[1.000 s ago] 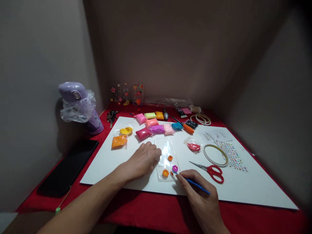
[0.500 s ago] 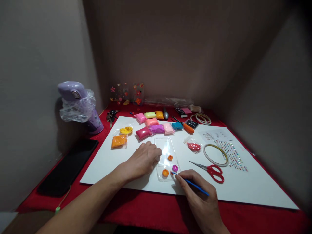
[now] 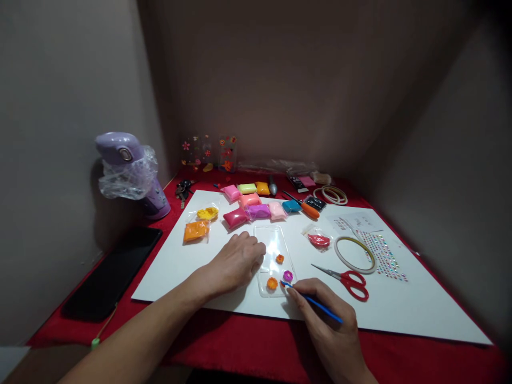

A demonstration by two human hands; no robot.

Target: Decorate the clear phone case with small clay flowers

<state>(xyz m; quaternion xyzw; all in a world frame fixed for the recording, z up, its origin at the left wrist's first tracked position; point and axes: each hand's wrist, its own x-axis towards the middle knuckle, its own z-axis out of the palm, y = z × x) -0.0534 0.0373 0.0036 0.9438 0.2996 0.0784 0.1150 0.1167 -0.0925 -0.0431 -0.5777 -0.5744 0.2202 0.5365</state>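
Observation:
A clear phone case [image 3: 269, 269] lies flat on the white board, with small clay flowers on its lower half: two orange ones [image 3: 272, 284] and a purple one [image 3: 287, 276]. My left hand [image 3: 239, 261] is closed at the case's left edge, its fingers curled and holding that edge; the fingertips are partly hidden. In a pen-like pinch, my right hand [image 3: 326, 309] grips a slim blue modelling tool [image 3: 322, 306]. The tool's tip meets a tiny red piece [image 3: 282, 284] near the case's lower right, between the flowers.
Packets of coloured clay [image 3: 258, 212] lie behind the case. Red-handled scissors [image 3: 348, 280], a tape roll [image 3: 355, 254], a gem sticker sheet [image 3: 382, 256] and a red clay packet [image 3: 319, 241] sit rightward. A black phone [image 3: 114, 274] and purple device [image 3: 132, 170] stand left.
Both hands, the tool and the case keep practically the same places. The whole view has shifted very slightly.

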